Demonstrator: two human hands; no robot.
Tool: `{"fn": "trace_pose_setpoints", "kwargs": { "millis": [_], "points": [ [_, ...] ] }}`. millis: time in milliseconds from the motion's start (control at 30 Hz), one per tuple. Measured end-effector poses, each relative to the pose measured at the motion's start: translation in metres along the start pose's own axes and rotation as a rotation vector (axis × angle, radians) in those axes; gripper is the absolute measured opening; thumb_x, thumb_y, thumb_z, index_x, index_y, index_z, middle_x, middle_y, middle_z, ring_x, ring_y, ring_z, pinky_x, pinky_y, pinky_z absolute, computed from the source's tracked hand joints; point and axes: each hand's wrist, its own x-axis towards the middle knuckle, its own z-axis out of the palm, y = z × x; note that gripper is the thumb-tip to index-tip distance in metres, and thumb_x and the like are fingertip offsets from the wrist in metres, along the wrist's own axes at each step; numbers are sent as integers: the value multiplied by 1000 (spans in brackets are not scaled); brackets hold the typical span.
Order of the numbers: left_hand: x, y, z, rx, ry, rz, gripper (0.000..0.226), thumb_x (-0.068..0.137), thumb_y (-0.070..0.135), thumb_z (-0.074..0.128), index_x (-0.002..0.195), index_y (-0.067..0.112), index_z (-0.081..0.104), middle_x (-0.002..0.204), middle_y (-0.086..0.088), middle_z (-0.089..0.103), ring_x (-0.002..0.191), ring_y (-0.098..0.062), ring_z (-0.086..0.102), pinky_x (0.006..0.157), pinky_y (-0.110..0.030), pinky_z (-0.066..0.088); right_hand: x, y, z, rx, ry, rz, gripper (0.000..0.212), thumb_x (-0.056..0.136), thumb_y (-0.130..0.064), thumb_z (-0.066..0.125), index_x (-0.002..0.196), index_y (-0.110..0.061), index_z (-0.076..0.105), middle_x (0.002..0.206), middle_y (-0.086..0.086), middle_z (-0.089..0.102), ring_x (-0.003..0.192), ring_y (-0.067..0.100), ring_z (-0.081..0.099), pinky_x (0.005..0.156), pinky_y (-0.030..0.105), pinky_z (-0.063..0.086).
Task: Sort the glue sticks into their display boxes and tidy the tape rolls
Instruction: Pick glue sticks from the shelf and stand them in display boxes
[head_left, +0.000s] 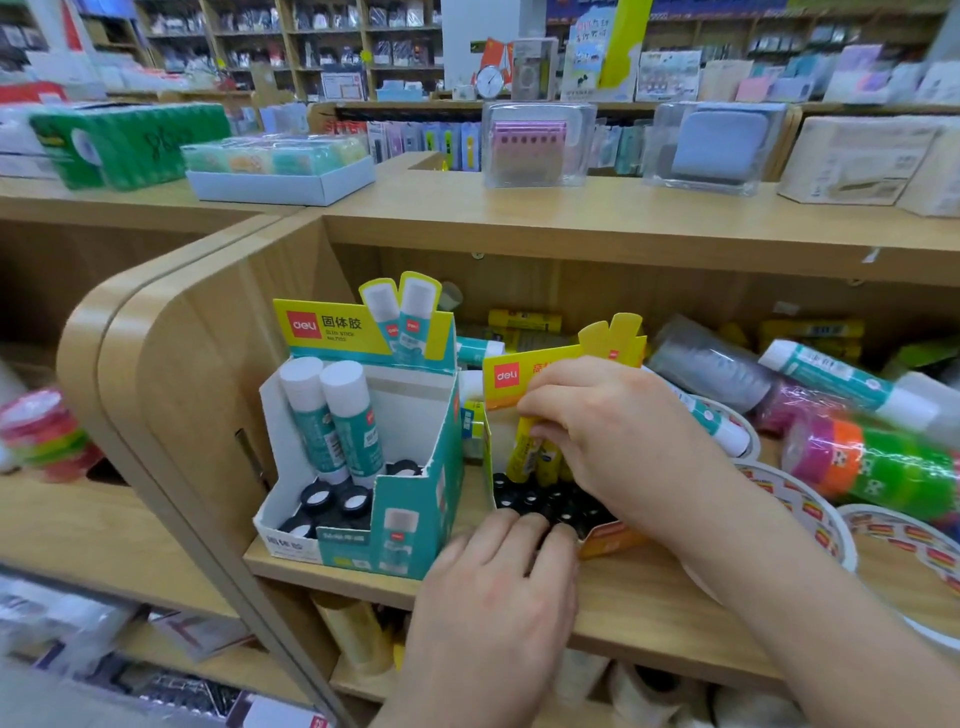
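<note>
A teal display box (410, 499) on the wooden shelf holds two upright teal-and-white glue sticks (332, 415) and several black caps. Right of it stands a yellow-orange display box (519, 379) full of black-capped sticks. My right hand (613, 431) pinches a yellow glue stick (524, 452) upright inside that yellow box. My left hand (498, 582) rests its straight fingers on the box's front edge. Loose teal glue sticks (841, 379) and yellow ones (524, 319) lie behind and to the right. Coloured tape rolls (883, 462) and printed tape rolls (800, 504) sit at right.
A grey wrapped roll (711, 369) lies at the back of the shelf. The shelf's curved side panel (171, 364) stands at left, with coloured tape (41, 431) beyond it. Boxed goods (280, 166) sit on the counter above. More rolls fill the lower shelf (623, 691).
</note>
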Motion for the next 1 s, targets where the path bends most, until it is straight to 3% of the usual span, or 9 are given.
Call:
{"fn": "trace_pose_setpoints", "kwargs": {
  "millis": [167,333,467,600,800,867,1000],
  "points": [
    [1,2,3,18,6,-32,17,88,24,55,96,20,70,95,3,68,90,-21,66,68,-35,56,4,6,3,40,-20,-67,30,57,13,73,74,-11,71,81,4,70,71,30,63,54,39,55],
    [0,7,9,-8,-13,-111,20,90,24,52,101,18,68,109,-2,67,103,-25,63,76,-38,55,3,2,-1,61,-59,-60,17,68,-9,80,79,-12,68,86,6,67,67,33,64,50,42,53],
    [-2,8,13,13,-39,-104,21,90,25,52,101,18,69,111,-4,67,103,-26,63,76,-40,56,9,-2,0,113,-13,-41,15,70,-1,71,75,-13,62,76,5,62,65,29,59,49,38,49],
    [-1,5,10,13,-41,-96,22,89,26,52,99,19,70,109,-3,69,101,-26,65,75,-39,56,6,-3,1,120,-31,3,18,70,-4,69,83,-15,64,81,4,64,70,31,62,52,42,51],
    [-2,2,7,-66,-75,-107,27,93,28,47,111,17,65,116,-4,64,107,-27,60,83,-42,54,4,-5,-4,-45,-2,0,20,65,-1,75,78,-16,72,69,2,65,69,29,61,53,33,52],
    [1,2,4,-85,-65,-121,30,92,29,50,117,16,63,122,-6,60,111,-27,56,86,-42,52,2,-7,-2,-39,-19,27,23,65,0,75,81,-16,73,70,3,66,70,29,61,53,36,53],
    [8,2,0,-103,-39,-168,43,89,30,51,128,11,55,138,-15,50,121,-32,50,99,-43,47,1,-14,-3,-21,-60,98,22,68,-7,62,83,-18,73,72,1,66,72,27,61,55,38,54]
  ]
}}
